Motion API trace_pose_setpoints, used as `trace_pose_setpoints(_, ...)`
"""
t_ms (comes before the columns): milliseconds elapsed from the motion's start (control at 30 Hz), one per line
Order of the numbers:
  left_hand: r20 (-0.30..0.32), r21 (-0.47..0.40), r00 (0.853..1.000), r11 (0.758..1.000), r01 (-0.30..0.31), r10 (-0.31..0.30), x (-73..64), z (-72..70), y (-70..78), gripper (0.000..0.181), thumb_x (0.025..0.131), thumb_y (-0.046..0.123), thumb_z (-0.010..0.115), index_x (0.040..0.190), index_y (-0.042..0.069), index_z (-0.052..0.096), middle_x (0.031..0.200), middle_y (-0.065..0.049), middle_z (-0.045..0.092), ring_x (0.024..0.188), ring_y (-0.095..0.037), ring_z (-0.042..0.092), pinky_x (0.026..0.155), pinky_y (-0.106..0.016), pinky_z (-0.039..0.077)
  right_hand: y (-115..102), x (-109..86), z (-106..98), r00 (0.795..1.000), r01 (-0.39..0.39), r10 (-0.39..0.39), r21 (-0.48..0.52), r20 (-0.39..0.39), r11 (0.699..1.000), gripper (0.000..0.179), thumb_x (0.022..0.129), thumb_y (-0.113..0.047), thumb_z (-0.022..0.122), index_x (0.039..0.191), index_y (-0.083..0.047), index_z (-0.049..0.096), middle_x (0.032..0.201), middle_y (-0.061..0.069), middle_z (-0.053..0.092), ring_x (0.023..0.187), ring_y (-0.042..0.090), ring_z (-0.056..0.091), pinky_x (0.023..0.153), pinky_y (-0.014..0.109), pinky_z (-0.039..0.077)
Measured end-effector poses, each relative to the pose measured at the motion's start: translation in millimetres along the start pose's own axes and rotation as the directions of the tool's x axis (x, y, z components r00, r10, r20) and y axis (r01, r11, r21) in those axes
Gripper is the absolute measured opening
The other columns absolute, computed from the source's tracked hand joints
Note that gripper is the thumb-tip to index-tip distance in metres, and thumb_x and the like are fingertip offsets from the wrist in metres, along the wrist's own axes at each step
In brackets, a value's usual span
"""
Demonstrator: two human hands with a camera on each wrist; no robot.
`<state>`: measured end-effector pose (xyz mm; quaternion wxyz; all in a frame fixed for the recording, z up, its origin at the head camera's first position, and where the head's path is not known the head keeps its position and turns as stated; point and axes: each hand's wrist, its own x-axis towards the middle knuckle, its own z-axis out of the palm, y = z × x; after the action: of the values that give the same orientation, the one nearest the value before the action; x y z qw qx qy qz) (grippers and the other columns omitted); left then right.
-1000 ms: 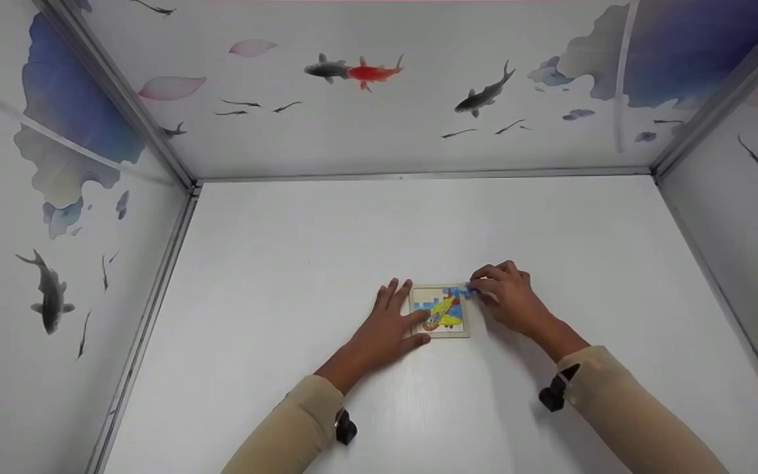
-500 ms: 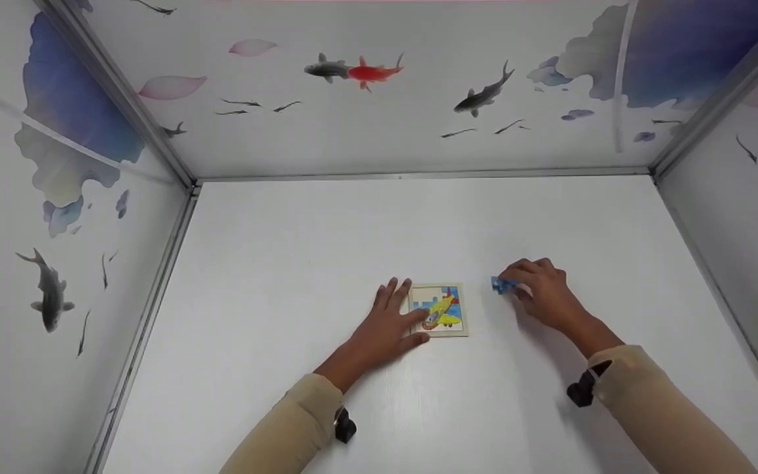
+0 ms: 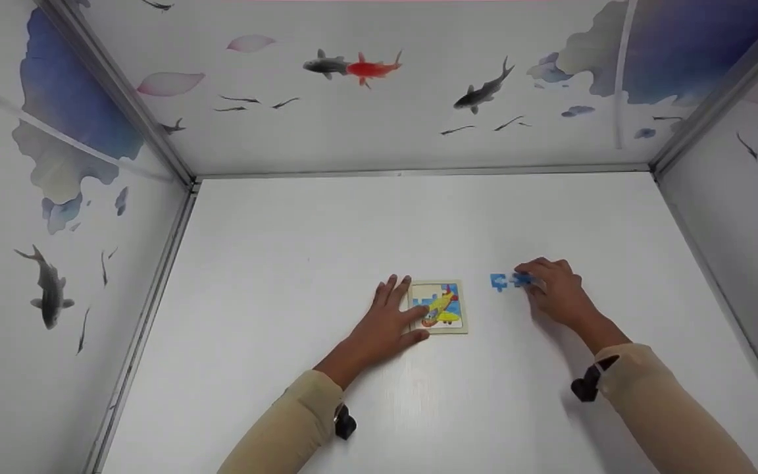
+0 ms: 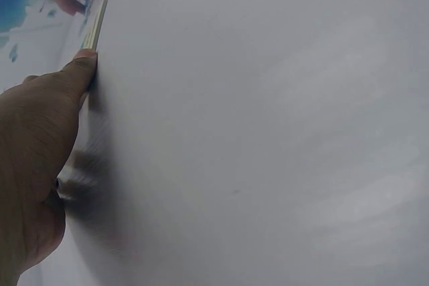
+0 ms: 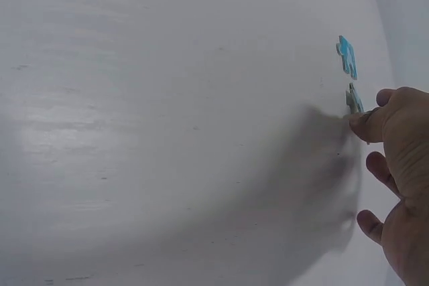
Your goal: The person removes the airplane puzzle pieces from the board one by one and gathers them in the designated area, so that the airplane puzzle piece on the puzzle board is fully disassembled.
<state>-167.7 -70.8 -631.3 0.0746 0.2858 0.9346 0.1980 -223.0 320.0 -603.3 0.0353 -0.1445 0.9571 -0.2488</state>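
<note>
A small wooden jigsaw puzzle (image 3: 448,316) in a pale frame shows a yellow and red airplane picture, with bare wood at its upper left. My left hand (image 3: 379,329) rests on its left side, fingers spread, one finger over the picture and the thumb along the bottom edge. To the puzzle's right, a blue puzzle piece (image 3: 499,282) lies on the table. Just beside that one, my right hand (image 3: 558,293) pinches a second blue puzzle piece (image 3: 521,280), partly hidden by the fingers. The right wrist view shows thumb and fingertip at this piece (image 5: 354,98), close to the table.
The white table (image 3: 353,224) has walls on its left, right and far sides. Fish and petals are printed on the far wall (image 3: 412,125). Black wrist cameras hang under both sleeves, the right one (image 3: 586,387) low above the table.
My right hand has moved rightward from the puzzle's upper right corner with blue pieces. One piece now lies apart on the table, left of the fingers. My left hand has stayed on the puzzle.
</note>
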Motion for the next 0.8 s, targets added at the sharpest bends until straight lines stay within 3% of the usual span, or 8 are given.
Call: trace_pose_setpoints(800, 0.001, 0.004, 1.0, 1.0, 0.006, -0.006, -1.3, 1.5, -0.9, 0.06, 0.112, 0.065, 0.048, 0.159, 0.03, 0.061, 0.183, -0.018, 0.017, 0.17, -0.042, 0.005, 0.136, -0.059, 0.008, -3.8, 0.7, 1.6, 0.999, -0.033, 0.033, 0.029, 0.012, 0.999, 0.047, 0.102, 0.005, 0.069, 0.146, -0.01, 0.069, 0.15, 0.018, 0.066, 0.131, 0.048, 0.053, 0.102, 0.076, 0.038)
